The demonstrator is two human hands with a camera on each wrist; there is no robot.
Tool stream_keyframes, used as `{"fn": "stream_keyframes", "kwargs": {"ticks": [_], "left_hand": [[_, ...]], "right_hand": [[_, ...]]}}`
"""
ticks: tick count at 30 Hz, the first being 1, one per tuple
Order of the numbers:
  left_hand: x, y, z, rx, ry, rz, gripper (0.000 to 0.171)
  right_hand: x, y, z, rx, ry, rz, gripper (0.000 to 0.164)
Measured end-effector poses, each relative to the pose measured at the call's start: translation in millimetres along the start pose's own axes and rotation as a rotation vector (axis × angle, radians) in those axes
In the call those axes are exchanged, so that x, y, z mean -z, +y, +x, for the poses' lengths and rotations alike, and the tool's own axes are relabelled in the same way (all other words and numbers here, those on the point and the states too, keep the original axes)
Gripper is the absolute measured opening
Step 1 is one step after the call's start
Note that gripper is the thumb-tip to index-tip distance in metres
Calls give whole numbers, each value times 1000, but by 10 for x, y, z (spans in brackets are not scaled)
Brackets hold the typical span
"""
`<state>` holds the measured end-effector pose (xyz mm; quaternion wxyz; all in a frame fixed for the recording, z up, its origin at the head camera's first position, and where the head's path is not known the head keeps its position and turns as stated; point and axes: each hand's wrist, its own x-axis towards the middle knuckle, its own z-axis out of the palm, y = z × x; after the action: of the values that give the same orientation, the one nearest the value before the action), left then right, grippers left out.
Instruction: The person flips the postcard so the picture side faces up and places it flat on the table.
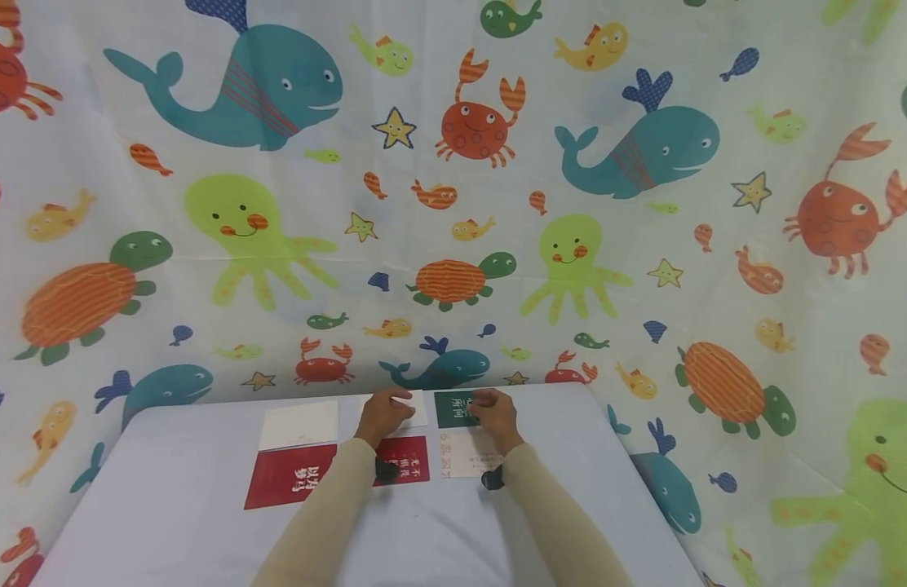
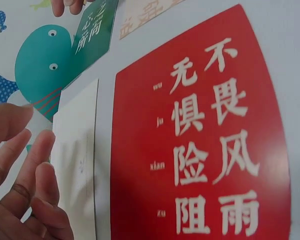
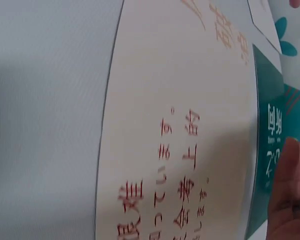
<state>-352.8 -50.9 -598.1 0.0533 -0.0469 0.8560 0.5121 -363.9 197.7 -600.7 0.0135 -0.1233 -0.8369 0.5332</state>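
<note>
My left hand (image 1: 380,417) is over a white card (image 1: 418,414) at the table's back; its fingers (image 2: 32,167) are loosely bent with nothing between them. In front of that card lies a red card (image 2: 200,135) with white characters. My right hand (image 1: 497,420) is at the right part of a green card (image 1: 449,410) with white writing, its fingers fairly straight; whether they touch the card I cannot tell. A pale card (image 3: 175,130) with red and tan writing lies in front of the green one.
Farther left on the white-covered table (image 1: 174,497) lie another white card (image 1: 299,425) and a red card (image 1: 277,481) with white characters. A curtain (image 1: 453,228) printed with sea animals hangs behind the table's back edge. Dark bands sit on both wrists.
</note>
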Motion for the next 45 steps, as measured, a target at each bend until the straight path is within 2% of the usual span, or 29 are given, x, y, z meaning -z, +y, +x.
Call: {"fn": "stream_keyframes", "kwargs": {"ticks": [5,10,17,25,33,41,45], "left_hand": [[94,-44,-5,-7,3,-7,38],[174,-81,-7,17,19,-8,38],[291,-144,-13,4,53,-17,38],[449,-268,-72,46,83,-28,40],[582,-324,-121,5,132,5,38],[633,-444,-113,58,153,27,38],[619,-465,-107,58,161,35,37]], "right_hand": [[-121,-41,-18,-12,-48,7,35],[-227,-56,-29,-11,-91,28,36],[-348,-111,-79,29,-106,54,40],[-500,-176,-159,31,-130,38,37],[-614,-225,-204,26,-154,57,38],[-747,-235,-273,-6,-154,43,41],[-768,-231,-292,2,-154,40,42]]}}
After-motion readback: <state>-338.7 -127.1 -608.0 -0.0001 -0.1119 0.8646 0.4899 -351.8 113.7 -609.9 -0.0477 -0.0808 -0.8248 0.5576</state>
